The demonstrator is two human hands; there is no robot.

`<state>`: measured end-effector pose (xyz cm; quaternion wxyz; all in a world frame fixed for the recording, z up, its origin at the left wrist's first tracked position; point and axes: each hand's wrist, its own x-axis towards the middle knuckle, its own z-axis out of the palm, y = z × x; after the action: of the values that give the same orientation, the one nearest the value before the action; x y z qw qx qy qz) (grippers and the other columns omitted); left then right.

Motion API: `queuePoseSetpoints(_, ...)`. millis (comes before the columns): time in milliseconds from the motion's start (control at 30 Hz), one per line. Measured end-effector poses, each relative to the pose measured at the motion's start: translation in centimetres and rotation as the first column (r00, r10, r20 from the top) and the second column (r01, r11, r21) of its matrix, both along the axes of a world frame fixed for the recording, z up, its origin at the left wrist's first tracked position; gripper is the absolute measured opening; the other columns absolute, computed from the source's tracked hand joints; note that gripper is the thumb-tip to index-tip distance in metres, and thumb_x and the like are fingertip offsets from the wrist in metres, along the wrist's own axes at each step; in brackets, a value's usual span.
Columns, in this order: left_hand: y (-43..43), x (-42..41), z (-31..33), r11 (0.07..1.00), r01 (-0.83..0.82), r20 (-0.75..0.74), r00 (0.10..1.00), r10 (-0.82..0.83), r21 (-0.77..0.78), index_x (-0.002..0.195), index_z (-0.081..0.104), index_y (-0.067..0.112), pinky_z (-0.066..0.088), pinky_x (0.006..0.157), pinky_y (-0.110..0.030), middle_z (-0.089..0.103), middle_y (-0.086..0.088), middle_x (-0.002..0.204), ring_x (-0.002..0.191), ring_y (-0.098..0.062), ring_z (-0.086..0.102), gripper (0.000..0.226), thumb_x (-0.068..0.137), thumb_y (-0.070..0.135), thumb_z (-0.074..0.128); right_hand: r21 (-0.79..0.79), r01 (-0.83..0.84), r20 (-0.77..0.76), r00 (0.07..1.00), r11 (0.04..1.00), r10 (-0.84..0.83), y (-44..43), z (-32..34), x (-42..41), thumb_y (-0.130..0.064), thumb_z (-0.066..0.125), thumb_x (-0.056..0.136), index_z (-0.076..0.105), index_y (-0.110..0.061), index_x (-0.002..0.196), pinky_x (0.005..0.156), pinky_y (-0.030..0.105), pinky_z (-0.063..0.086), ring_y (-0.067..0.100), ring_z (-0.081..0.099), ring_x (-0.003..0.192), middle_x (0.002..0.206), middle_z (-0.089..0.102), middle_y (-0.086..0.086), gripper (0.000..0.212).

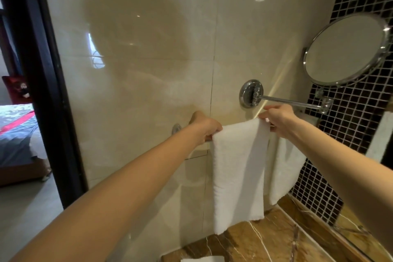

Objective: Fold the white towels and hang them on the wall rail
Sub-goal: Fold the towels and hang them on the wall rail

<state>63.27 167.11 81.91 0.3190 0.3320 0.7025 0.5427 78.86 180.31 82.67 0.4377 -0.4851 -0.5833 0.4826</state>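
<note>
**First onlooker:** Where is the towel?

**Second onlooker:** A folded white towel (238,176) is draped over the rail (176,128) on the glossy cream wall (138,70), hanging long and narrow towards the brown marble tabletop (265,240). From where I stand only the rail's round bracket shows. The rest is hidden under cloth and hands.

**First onlooker:** And the hands?

**Second onlooker:** Both arms reach out, one at each top corner. The left hand (204,127) has its fingers curled over the towel's upper left edge, right at the rail. The right hand (278,119) pinches the upper right corner between its fingers, knuckles up.

**First onlooker:** Is that the only one hanging?

**Second onlooker:** No, a second towel (285,168) hangs just beside it on the right, partly behind the first and below the right wrist.

**First onlooker:** What else is in the room?

**Second onlooker:** A round mirror (344,49) sits on a chrome arm (291,101) fixed to the wall above the hands, in front of dark mosaic tiles (361,123). To the left, past a black door frame (42,70), I can see the corner of a bed (17,130).
</note>
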Motion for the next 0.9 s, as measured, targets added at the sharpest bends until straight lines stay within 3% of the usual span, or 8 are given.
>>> queuePoseSetpoints(33, 0.2, 0.0, -0.3, 1.0, -0.028, -0.054, 0.998, 0.028, -0.011, 0.116, 0.044, -0.006, 0.052, 0.08, -0.026, 0.056, -0.016, 0.114, 0.093, -0.025, 0.06, 0.047, 0.077, 0.002, 0.07, 0.021, 0.001, 0.011, 1.0, 1.0, -0.001, 0.1, -0.2, -0.2, 0.011, 0.062, 0.08, 0.059, -0.004, 0.113, 0.069, 0.038, 0.049, 0.024, 0.054, 0.077, 0.085, 0.054, 0.01, 0.037)
queuePoseSetpoints(100, 0.2, 0.0, -0.6, 0.998, -0.062, -0.202, 0.978, 0.055, -0.028, 0.122, 0.043, -0.003, 0.04, 0.079, -0.021, 0.048, -0.012, 0.121, 0.099, -0.022, 0.051, 0.055, 0.078, 0.011, 0.072, 0.08, -0.02, 0.083, 0.996, 0.997, 0.014, 0.2, -0.8, -0.7, 0.013, 0.056, 0.08, 0.061, -0.004, 0.112, 0.057, 0.03, 0.042, 0.02, 0.049, 0.067, 0.078, 0.054, 0.01, 0.037)
queuePoseSetpoints(200, 0.3, 0.1, -0.8, 0.999, -0.03, -0.348, 0.937, 0.014, -0.041, 0.109, 0.058, 0.003, 0.047, 0.076, -0.025, 0.058, -0.012, 0.116, 0.1, -0.025, 0.059, 0.038, 0.075, 0.009, 0.075, 0.214, -0.066, 0.264, 0.964, 0.975, 0.007, 0.5, -1.8, -1.2, 0.011, 0.05, 0.08, 0.065, -0.006, 0.108, 0.057, 0.025, 0.041, 0.017, 0.052, 0.064, 0.071, 0.057, 0.009, 0.036)
queuePoseSetpoints(300, -0.1, 0.5, -0.7, 0.997, -0.065, -0.495, 0.868, 0.031, -0.051, 0.102, 0.065, 0.006, 0.042, 0.076, -0.022, 0.06, -0.011, 0.114, 0.101, -0.025, 0.061, 0.025, 0.078, 0.009, 0.071, 0.335, -0.169, 0.449, 0.893, 0.927, 0.0, 0.7, -2.6, -1.7, 0.009, 0.049, 0.079, 0.069, -0.003, 0.107, 0.073, 0.025, 0.042, 0.026, 0.06, 0.082, 0.085, 0.062, 0.013, 0.036)
queuePoseSetpoints(433, -0.5, 0.1, -0.8, 0.994, -0.105, -0.631, 0.773, 0.056, -0.039, 0.107, 0.065, 0.011, 0.03, 0.077, -0.025, 0.058, -0.005, 0.114, 0.104, -0.024, 0.058, 0.022, 0.084, 0.009, 0.064, 0.428, -0.246, 0.568, 0.822, 0.87, -0.047, 0.5, -3.3, -2.6, 0.003, 0.047, 0.082, 0.072, -0.007, 0.103, 0.077, 0.021, 0.037, 0.028, 0.06, 0.103, 0.107, 0.068, 0.014, 0.034)
queuePoseSetpoints(567, -0.7, -0.7, -1.2, 0.994, -0.093, -0.709, 0.705, 0.021, -0.063, 0.104, 0.066, 0.014, 0.029, 0.077, -0.029, 0.063, -0.005, 0.112, 0.104, -0.025, 0.059, 0.021, 0.084, 0.018, 0.066, 0.437, -0.247, 0.599, 0.797, 0.865, -0.075, 0.5, -3.7, -3.2, -0.001, 0.049, 0.085, 0.072, -0.01, 0.106, 0.082, 0.023, 0.041, 0.028, 0.061, 0.106, 0.112, 0.069, 0.012, 0.033)
queuePoseSetpoints(733, -0.7, -1.1, -1.9, 0.992, -0.072, -0.808, 0.589, -0.039, -0.1, 0.096, 0.068, 0.024, 0.03, 0.083, -0.036, 0.066, 0.0, 0.102, 0.102, -0.025, 0.056, 0.017, 0.084, 0.035, 0.062, 0.445, -0.315, 0.676, 0.732, 0.838, -0.084, 0.4, -4.2, -3.1, -0.005, 0.052, 0.083, 0.074, -0.016, 0.103, 0.095, 0.034, 0.046, 0.03, 0.06, 0.11, 0.111, 0.07, 0.008, 0.031)
queuePoseSetpoints(900, -0.7, -1.1, -1.9, 0.985, -0.086, -0.857, 0.507, -0.086, -0.15, 0.093, 0.069, 0.024, 0.029, 0.093, -0.041, 0.067, 0.002, 0.099, 0.101, -0.024, 0.053, 0.019, 0.084, 0.039, 0.062, 0.545, -0.413, 0.764, 0.604, 0.73, -0.229, -1.0, -4.5, -3.3, -0.011, 0.048, 0.085, 0.072, -0.024, 0.104, 0.092, 0.039, 0.037, 0.035, 0.054, 0.111, 0.116, 0.066, 0.007, 0.033)
